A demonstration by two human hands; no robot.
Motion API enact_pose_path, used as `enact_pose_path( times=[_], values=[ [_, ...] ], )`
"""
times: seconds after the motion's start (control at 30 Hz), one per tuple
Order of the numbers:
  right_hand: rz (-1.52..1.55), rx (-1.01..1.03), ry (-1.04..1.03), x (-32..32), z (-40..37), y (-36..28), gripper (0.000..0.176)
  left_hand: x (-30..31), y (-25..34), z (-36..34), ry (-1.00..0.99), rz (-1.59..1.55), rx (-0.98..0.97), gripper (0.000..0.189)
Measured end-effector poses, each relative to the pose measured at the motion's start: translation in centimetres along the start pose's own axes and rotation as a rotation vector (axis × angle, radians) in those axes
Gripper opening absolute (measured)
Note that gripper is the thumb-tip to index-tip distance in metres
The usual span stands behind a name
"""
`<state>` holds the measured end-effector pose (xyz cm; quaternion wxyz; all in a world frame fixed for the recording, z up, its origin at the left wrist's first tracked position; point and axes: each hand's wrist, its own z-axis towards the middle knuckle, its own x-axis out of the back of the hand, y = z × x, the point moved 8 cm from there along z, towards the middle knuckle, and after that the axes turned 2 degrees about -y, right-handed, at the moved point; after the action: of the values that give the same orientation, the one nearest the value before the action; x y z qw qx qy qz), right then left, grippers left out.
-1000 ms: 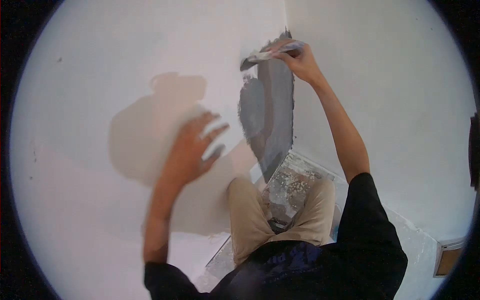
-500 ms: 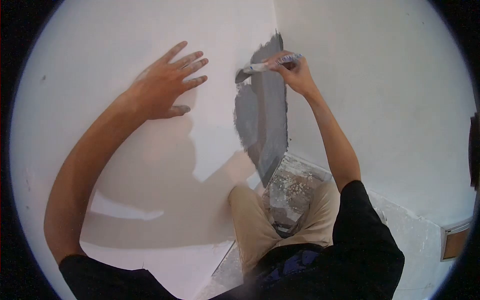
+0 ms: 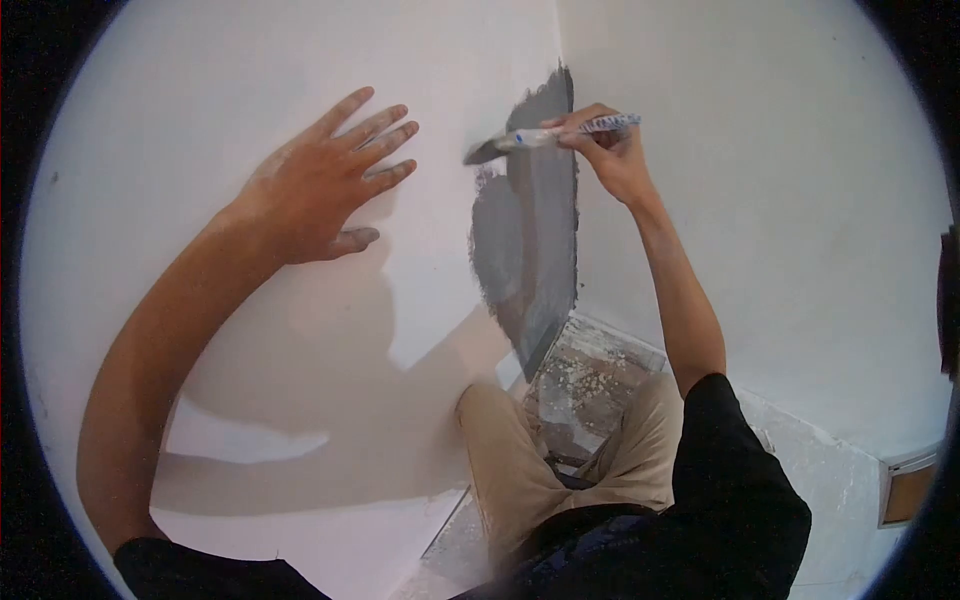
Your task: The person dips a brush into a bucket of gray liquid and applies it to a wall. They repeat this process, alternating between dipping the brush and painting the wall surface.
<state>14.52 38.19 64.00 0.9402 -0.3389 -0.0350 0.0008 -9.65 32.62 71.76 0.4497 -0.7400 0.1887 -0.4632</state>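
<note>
My left hand (image 3: 320, 180) lies flat on the white wall (image 3: 430, 60) with its fingers spread and grey smudges on the fingertips. My right hand (image 3: 610, 150) is closed around the handle of a paintbrush (image 3: 530, 138), whose handle is pale with blue markings. The brush's grey bristles (image 3: 485, 153) point left and touch the wall at the left edge of a dark grey painted patch (image 3: 540, 230). This patch runs down beside the corner between the two walls, with a ragged left edge.
Below the patch is a dusty, speckled floor (image 3: 590, 375) between my knees (image 3: 485, 420). The right wall (image 3: 780, 200) is pale. A brown panel in a light frame (image 3: 908, 495) stands at the lower right. Shadows of my arms fall on the left wall.
My right hand and the brush handle have shifted a little right, and the bristles lie slightly further left. My left hand stays spread on the wall. The view has shifted slightly.
</note>
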Motion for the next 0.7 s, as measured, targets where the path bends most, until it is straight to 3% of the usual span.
enact_pose_path(
  times=[0.03,0.13,0.23,0.33,0.43,0.53,0.7],
  values=[
    [0.028,-0.026,0.012,0.2,-0.4,-0.2,0.006,0.0,0.0,0.1,0.003,0.002,-0.004,0.071],
    [-0.108,-0.094,-0.225,-3.2,-1.4,0.4,0.006,-0.4,0.2,0.3,-0.009,-0.040,-0.021,0.071],
    [-0.243,-0.153,-0.255,-4.0,0.4,2.2,0.008,-0.5,0.4,0.4,-0.023,-0.017,-0.026,0.072],
    [-0.159,0.028,-0.127,-2.1,2.7,0.5,0.005,-0.4,0.6,0.2,-0.009,-0.080,-0.051,0.071],
    [-0.072,0.078,-0.012,0.6,2.6,-1.4,0.006,-0.6,0.7,0.1,0.002,-0.099,-0.066,0.071],
    [-0.073,-0.046,-0.221,0.5,0.5,1.4,0.008,-0.5,1.4,0.1,-0.025,-0.150,-0.113,0.074],
    [-0.071,-0.168,-0.190,0.4,0.6,7.7,0.004,-0.8,3.0,0.1,-0.057,-0.220,-0.170,0.076]
  ],
)
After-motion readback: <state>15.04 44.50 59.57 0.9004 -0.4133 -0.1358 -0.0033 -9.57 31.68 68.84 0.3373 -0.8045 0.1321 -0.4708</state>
